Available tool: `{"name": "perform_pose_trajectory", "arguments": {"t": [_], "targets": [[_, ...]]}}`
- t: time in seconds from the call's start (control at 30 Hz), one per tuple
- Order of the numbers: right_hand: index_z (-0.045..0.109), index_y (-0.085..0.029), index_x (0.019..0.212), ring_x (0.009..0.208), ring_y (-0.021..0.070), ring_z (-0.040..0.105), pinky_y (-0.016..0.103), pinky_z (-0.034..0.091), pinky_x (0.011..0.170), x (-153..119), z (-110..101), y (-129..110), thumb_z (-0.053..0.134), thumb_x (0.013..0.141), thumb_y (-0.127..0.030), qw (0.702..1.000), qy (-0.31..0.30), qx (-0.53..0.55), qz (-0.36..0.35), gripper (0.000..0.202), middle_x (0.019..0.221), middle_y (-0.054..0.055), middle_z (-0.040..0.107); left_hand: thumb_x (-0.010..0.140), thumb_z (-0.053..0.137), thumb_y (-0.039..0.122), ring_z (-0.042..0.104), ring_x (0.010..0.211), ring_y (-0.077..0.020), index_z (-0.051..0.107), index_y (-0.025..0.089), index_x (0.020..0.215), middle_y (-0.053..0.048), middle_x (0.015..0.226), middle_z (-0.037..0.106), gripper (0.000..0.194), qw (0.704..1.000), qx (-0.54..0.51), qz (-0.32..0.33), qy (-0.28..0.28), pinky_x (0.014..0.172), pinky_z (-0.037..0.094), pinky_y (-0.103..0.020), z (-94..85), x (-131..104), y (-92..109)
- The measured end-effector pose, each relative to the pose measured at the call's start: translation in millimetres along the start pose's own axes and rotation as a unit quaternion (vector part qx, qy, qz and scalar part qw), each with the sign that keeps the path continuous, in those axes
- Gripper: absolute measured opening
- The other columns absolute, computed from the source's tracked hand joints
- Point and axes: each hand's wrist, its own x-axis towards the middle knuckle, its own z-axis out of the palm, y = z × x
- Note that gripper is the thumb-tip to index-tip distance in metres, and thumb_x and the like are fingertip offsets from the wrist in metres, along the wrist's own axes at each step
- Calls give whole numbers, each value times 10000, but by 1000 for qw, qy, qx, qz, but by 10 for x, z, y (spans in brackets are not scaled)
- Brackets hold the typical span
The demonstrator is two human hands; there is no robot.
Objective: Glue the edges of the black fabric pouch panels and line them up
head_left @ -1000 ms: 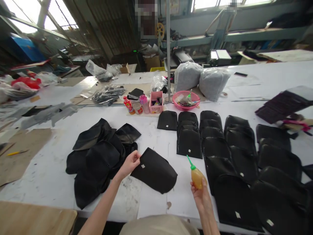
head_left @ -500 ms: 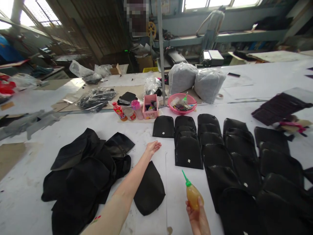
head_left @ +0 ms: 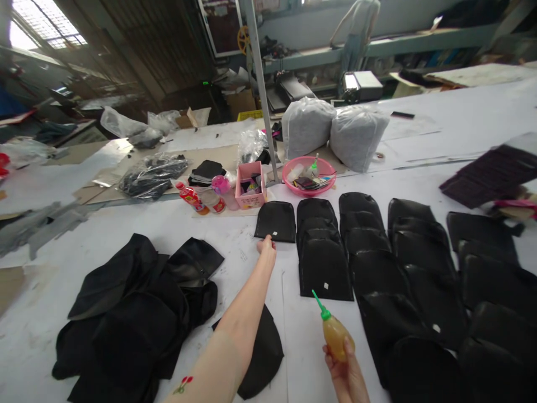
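Observation:
My left hand [head_left: 267, 245] reaches forward, its fingers closed at the near edge of a single black leather-like panel [head_left: 276, 218] with a rounded top and a small white tag. My right hand [head_left: 342, 358] is wrapped round a squeeze bottle [head_left: 337, 337] of amber liquid, likely glue, its green nozzle tilted up and left. Just beyond the nozzle lies a column of overlapping black panels [head_left: 323, 263]. Under my left forearm, partly hidden, rests a loose black piece [head_left: 268, 352]. A heap of black pieces [head_left: 138, 319] lies to the left.
More overlapping black panels [head_left: 377, 268] fill the right side. Along the back stand a pink box [head_left: 250, 198], a pink basin [head_left: 310, 192], a red-labelled bottle [head_left: 191, 196] and stuffed plastic bags [head_left: 308, 129]. A metal pole [head_left: 262, 89] rises behind the box. Another person [head_left: 356, 33] stands far off.
My left hand has moved forward from the bare white surface to the single panel's near edge, and its fingers have closed. My right hand still holds the bottle. The view has shifted slightly.

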Motion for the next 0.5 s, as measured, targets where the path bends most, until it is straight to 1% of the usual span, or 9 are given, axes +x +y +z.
{"name": "perform_pose_trajectory", "arguments": {"t": [0.07,0.13,0.2,0.27,0.4,0.43,0.5], "targets": [[684,-238,1097,653,158,719,233,606,571,8,6,-22,910,598,-469,1000,2,-7,-3,594,871,-5,774,811,533,89,591,530,-109,453,224,779,74,559,501,160,999,-24,11,28,579,531,-222,12,-50,92],[683,-222,1101,622,154,713,217,591,535,10,14,-36,910,601,-475,1000,6,-5,-8,605,836,0,771,812,495,74,651,651,-113,447,226,815,51,646,572,160,998,-46,34,22,707,570,-254,6,-126,202],[684,-210,1086,605,146,708,198,579,515,3,23,-47,915,596,-474,1000,10,5,-14,603,826,4,772,807,478,70,679,752,-109,454,225,835,35,731,623,159,996,-62,60,4,794,568,-261,-36,-215,323],[685,-206,1088,599,143,704,188,572,504,-8,28,-55,916,596,-476,1000,10,6,-17,607,825,10,774,788,498,81,685,806,-104,486,225,870,33,801,655,166,993,-68,91,-28,842,555,-260,-115,-294,450],[679,-218,1134,617,151,704,199,577,510,-25,17,-62,908,605,-485,1000,11,2,-25,636,830,12,770,740,594,146,684,811,-110,555,229,955,29,894,693,234,975,-69,159,-141,855,542,-283,-302,-359,713],[680,-218,1134,620,152,704,199,577,512,-26,14,-62,907,606,-484,1000,12,3,-26,633,832,13,770,733,605,156,685,818,-114,567,227,963,25,913,702,244,970,-73,165,-164,856,540,-285,-333,-356,773],[680,-218,1127,622,150,706,199,578,512,-25,10,-59,909,602,-483,1000,14,7,-26,631,848,14,771,719,603,146,686,842,-121,592,221,970,18,944,718,262,964,-89,158,-194,855,538,-281,-361,-335,874]]}}
